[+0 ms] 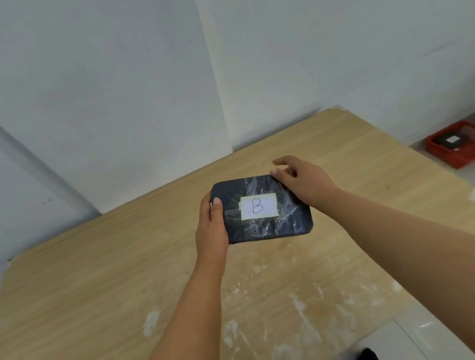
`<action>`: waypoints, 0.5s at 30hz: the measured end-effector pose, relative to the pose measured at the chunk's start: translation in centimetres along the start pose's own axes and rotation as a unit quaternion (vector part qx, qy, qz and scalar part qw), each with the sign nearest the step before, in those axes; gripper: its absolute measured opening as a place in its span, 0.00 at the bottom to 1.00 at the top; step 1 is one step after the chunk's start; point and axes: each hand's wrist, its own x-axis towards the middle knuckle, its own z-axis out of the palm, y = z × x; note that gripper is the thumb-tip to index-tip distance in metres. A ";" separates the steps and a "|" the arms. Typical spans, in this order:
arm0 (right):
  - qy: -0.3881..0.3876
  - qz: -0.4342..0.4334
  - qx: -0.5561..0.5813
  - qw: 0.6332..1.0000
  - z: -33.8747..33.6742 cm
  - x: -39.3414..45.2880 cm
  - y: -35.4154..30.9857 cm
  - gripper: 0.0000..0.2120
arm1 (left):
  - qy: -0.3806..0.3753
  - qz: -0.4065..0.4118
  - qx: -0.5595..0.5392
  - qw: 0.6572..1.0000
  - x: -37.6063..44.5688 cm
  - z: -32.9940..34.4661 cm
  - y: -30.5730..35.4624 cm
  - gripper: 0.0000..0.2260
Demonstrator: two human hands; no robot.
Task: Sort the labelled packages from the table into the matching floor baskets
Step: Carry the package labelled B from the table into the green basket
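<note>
A flat black package [280, 222], wrapped in clear tape, carries a white label marked "B". It is held over the middle of the wooden table [93, 296]. My left hand [211, 230] grips its left edge, thumb on top. My right hand [301, 180] holds its far right corner, with the index finger lifted off. On the floor at the far right stands a red basket [472, 158] with a black labelled package [451, 141] inside; its letter is too small to read.
The table has white paint smears near its front and right edges. White walls close off the left and far sides. Grey floor tiles show at the right and at the bottom right.
</note>
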 end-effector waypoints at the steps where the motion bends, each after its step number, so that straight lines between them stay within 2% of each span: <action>1: 0.027 0.026 0.035 0.999 -0.7 -0.5 1.0 0.22 | -0.002 0.002 -0.002 1.000 0.0 1.2 0.4 0.16; 5: 0.074 0.129 0.162 0.976 -3.9 -2.3 4.9 0.26 | -0.011 0.006 -0.012 1.000 0.4 7.4 1.9 0.15; 9: 0.094 0.174 0.245 0.949 -7.9 -3.4 8.9 0.23 | -0.028 0.026 0.022 0.999 0.3 14.6 2.9 0.17; 15: 0.170 0.183 0.223 0.942 -18.6 -1.1 18.1 0.24 | -0.075 0.023 0.024 0.997 0.3 29.7 3.7 0.17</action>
